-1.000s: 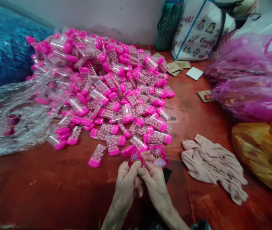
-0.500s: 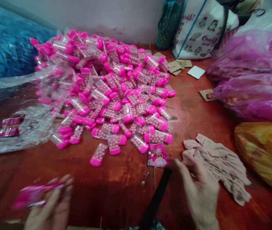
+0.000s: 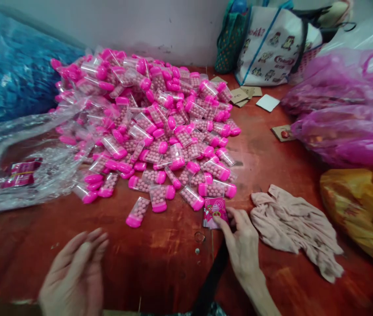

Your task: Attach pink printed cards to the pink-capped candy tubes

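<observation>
At the lower left, my left hand (image 3: 74, 274) hovers over the red tabletop with fingers loosely bent and nothing visible in it. My right hand (image 3: 240, 239) reaches to a small stack of printed pink labels (image 3: 215, 211). Its thumb lies on the top label and the other fingers are at the stack's right edge. Just beyond the stack lies a large heap of clear bottles with pink caps (image 3: 160, 118), filled with pale pink balls. One such bottle (image 3: 138, 212) sits apart at the near side of the heap.
A crumpled beige cloth (image 3: 294, 219) lies right of my right hand. Plastic sheeting (image 3: 51, 175) with a banded pink bundle (image 3: 22, 173) is at left, before a blue bag (image 3: 15, 70). Purple bags (image 3: 347, 114), a yellow bag (image 3: 353, 210) and cardboard pieces (image 3: 240, 95) are at right.
The pink printed packet that was in my left hand is gone from it. My right hand has moved left and forward onto the label stack.
</observation>
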{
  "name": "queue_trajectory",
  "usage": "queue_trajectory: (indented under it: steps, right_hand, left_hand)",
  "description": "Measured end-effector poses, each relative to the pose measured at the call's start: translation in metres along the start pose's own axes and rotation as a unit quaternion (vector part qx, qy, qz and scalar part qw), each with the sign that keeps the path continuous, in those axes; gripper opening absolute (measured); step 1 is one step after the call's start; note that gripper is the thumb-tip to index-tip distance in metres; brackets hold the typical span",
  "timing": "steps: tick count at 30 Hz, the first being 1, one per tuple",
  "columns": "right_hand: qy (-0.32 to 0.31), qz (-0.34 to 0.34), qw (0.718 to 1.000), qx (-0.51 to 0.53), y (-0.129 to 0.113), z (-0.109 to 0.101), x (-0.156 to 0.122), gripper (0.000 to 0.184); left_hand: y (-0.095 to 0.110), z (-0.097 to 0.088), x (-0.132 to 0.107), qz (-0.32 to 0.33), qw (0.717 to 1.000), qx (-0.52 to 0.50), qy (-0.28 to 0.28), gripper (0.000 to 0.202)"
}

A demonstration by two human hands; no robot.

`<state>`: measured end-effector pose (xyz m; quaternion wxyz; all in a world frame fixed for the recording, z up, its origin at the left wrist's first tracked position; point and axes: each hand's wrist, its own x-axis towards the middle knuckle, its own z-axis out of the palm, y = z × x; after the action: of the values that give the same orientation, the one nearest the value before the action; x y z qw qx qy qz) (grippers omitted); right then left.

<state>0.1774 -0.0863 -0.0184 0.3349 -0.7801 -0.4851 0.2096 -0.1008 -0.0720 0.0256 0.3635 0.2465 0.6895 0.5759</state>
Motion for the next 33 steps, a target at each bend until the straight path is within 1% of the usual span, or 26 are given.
queue_trajectory:
  steps: [1, 2, 3, 4, 5, 6, 8, 10, 12, 15, 17, 19, 21, 23, 25, 27, 29, 31, 32, 33]
  right_hand:
    - [0.003, 0.015, 1.0, 0.003, 0.0, 0.004, -0.001, 0.023]
    - [0.008, 0.03, 0.999, 0.009, 0.001, 0.007, -0.002, 0.023]
    - [0.013, 0.045, 0.999, 0.021, 0.002, 0.009, -0.003, 0.023]
    - [0.017, 0.06, 0.997, 0.038, 0.004, 0.009, -0.002, 0.022]
    - [0.019, 0.072, 0.996, 0.055, 0.005, 0.009, -0.001, 0.022]
    - [0.023, 0.082, 0.994, 0.07, 0.005, 0.008, 0.0, 0.022]
    - [0.027, 0.083, 0.992, 0.087, 0.006, 0.007, 0.002, 0.023]
    - [0.029, 0.064, 0.994, 0.086, 0.007, 0.007, 0.003, 0.024]
    - [0.025, 0.032, 0.996, 0.076, 0.009, 0.006, 0.003, 0.024]
    - [0.01, -0.004, 0.998, 0.069, 0.011, 0.006, 0.003, 0.025]
    - [0.012, -0.014, 0.997, 0.078, 0.014, 0.004, 0.004, 0.024]
    - [0.042, -0.021, 0.995, 0.093, 0.016, 0.0, 0.006, 0.024]
    - [0.081, -0.017, 0.99, 0.117, 0.019, -0.003, 0.009, 0.024]
    - [0.104, 0.006, 0.983, 0.152, 0.022, -0.006, 0.011, 0.023]
    - [0.1, 0.044, 0.975, 0.194, 0.025, -0.008, 0.012, 0.023]
    - [0.072, 0.076, 0.967, 0.234, 0.025, -0.009, 0.012, 0.024]
    - [0.024, 0.099, 0.954, 0.281, 0.023, -0.008, 0.011, 0.025]
    - [-0.019, 0.108, 0.939, 0.327, 0.019, -0.006, 0.009, 0.025]
    - [-0.035, 0.107, 0.932, 0.344, 0.017, -0.006, 0.008, 0.025]
    - [-0.047, 0.103, 0.928, 0.354, 0.014, -0.005, 0.008, 0.026]
  left_hand:
    - [0.0, 0.02, -0.005, -0.016, 0.999, -0.018, -0.033, 0.023]
    - [-0.001, 0.039, -0.012, -0.015, 0.996, -0.005, -0.084, 0.021]
    - [-0.001, 0.058, -0.021, -0.001, 0.991, 0.026, -0.129, 0.019]
    - [-0.002, 0.074, -0.029, 0.017, 0.98, 0.07, -0.183, 0.017]
    - [-0.004, 0.089, -0.038, 0.043, 0.963, 0.114, -0.242, 0.017]
    - [-0.006, 0.101, -0.047, 0.084, 0.943, 0.146, -0.287, 0.016]
    - [-0.016, 0.12, -0.061, 0.198, 0.894, 0.194, -0.351, 0.017]
    - [-0.029, 0.131, -0.071, 0.308, 0.846, 0.237, -0.366, 0.015]
    - [-0.043, 0.137, -0.077, 0.377, 0.806, 0.285, -0.358, 0.017]
    - [-0.058, 0.14, -0.082, 0.424, 0.766, 0.339, -0.344, 0.019]
    - [-0.064, 0.14, -0.083, 0.44, 0.751, 0.355, -0.341, 0.021]
    - [-0.067, 0.14, -0.083, 0.451, 0.745, 0.358, -0.338, 0.023]
    - [-0.068, 0.14, -0.082, 0.455, 0.746, 0.354, -0.333, 0.022]
    - [-0.068, 0.139, -0.08, 0.454, 0.761, 0.333, -0.323, 0.02]
    - [-0.067, 0.138, -0.079, 0.444, 0.79, 0.285, -0.313, 0.018]
    - [-0.064, 0.137, -0.078, 0.413, 0.829, 0.221, -0.305, 0.017]
    - [-0.059, 0.136, -0.079, 0.337, 0.873, 0.165, -0.312, 0.02]
    - [-0.052, 0.138, -0.08, 0.21, 0.912, 0.112, -0.335, 0.025]
    - [-0.048, 0.14, -0.081, 0.135, 0.922, 0.081, -0.353, 0.029]
    - [-0.045, 0.142, -0.082, 0.063, 0.925, 0.047, -0.373, 0.032]
